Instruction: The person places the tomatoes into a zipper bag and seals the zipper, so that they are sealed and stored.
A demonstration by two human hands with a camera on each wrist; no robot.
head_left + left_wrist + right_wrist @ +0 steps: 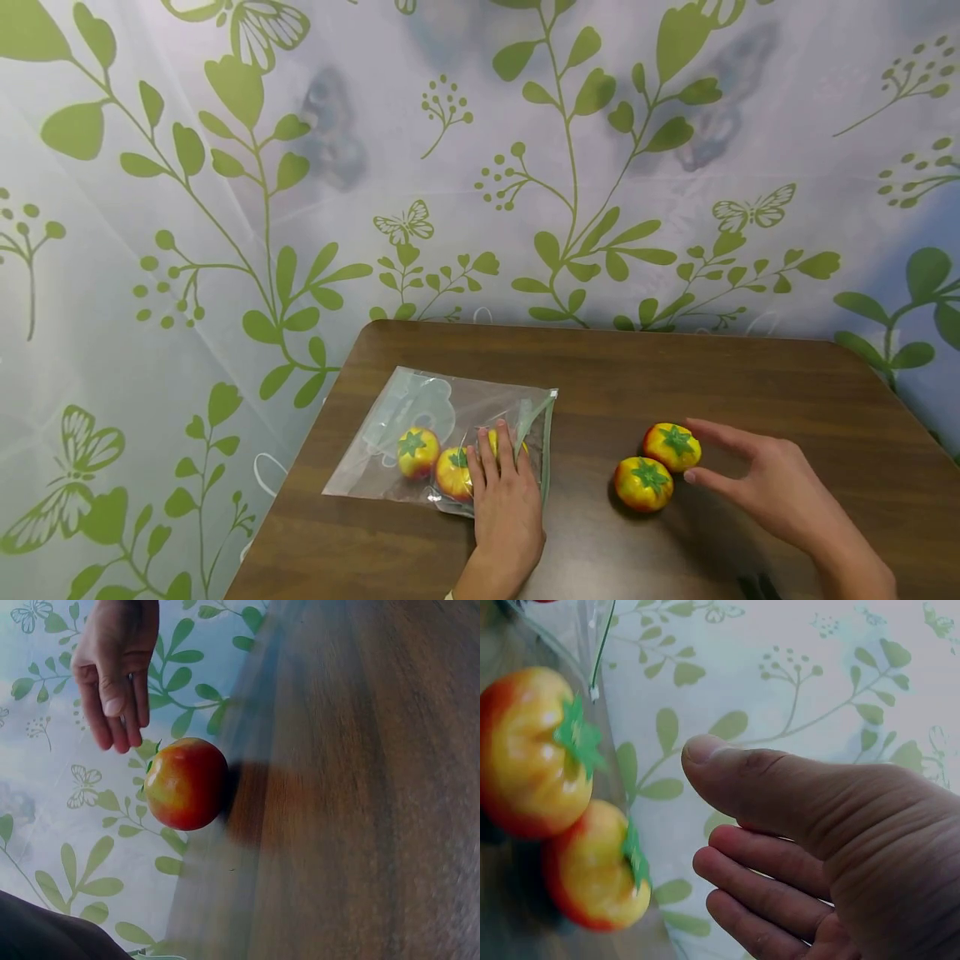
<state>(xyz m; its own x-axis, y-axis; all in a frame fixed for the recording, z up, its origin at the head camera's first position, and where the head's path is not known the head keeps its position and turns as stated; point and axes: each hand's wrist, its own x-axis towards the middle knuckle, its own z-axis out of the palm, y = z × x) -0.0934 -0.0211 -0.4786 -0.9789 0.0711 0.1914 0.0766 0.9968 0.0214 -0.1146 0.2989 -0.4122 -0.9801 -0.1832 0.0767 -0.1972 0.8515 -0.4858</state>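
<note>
My left hand [507,510] lies on the right part of a clear zip bag [465,392], fingers straight. Inside the bag are yellow-and-red tomato-like fruits with green star-shaped tops: one fruit [417,452] at the left, a second fruit [452,475] beside it, and another partly hidden under the fingers. Two similar fruits sit touching on the table, a rear fruit [672,447] and a front fruit [643,484]. Just right of them is my right hand [787,492], thumb and fingers spread apart. The right wrist view shows a gap between that hand and the fruits.
The brown wooden table [720,383] has its back edge against a curtain [465,167] printed with green leaves and butterflies. A small dark object [757,587] shows at the bottom of the head view, below the right hand.
</note>
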